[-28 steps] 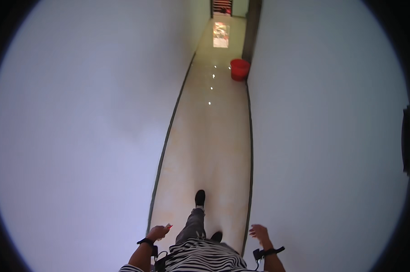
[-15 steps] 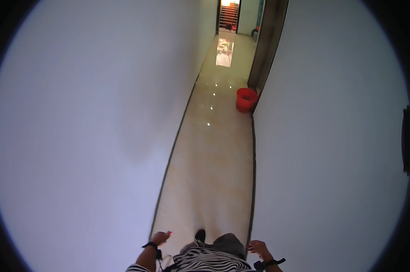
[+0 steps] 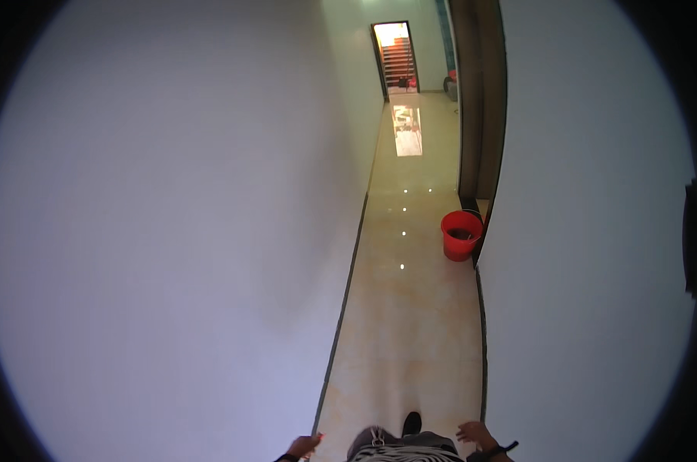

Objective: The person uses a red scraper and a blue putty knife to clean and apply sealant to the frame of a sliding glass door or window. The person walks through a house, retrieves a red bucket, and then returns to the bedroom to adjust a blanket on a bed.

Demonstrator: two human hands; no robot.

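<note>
Low in the view, my left hand (image 3: 304, 446) is closed, with a small red thing (image 3: 321, 436) showing at its fingertips, too small to name. My right hand (image 3: 476, 435) hangs on the other side of my body with fingers loosely apart and nothing seen in them. Farther along the corridor, by the right wall, a red bucket (image 3: 461, 237) stands upright on the floor with a thin handle and something dark inside. Both hands are well short of the bucket.
A glossy beige tiled floor (image 3: 410, 323) runs between a white left wall (image 3: 171, 231) and a white right wall (image 3: 587, 231). Beyond the bucket is a brown door frame (image 3: 479, 100). At the far end, a doorway (image 3: 397, 58) shows stairs.
The bucket and far doorway appear larger and lower, shifted to the right, as I have come forward along the corridor. Both hands sit lower and farther right in the view.
</note>
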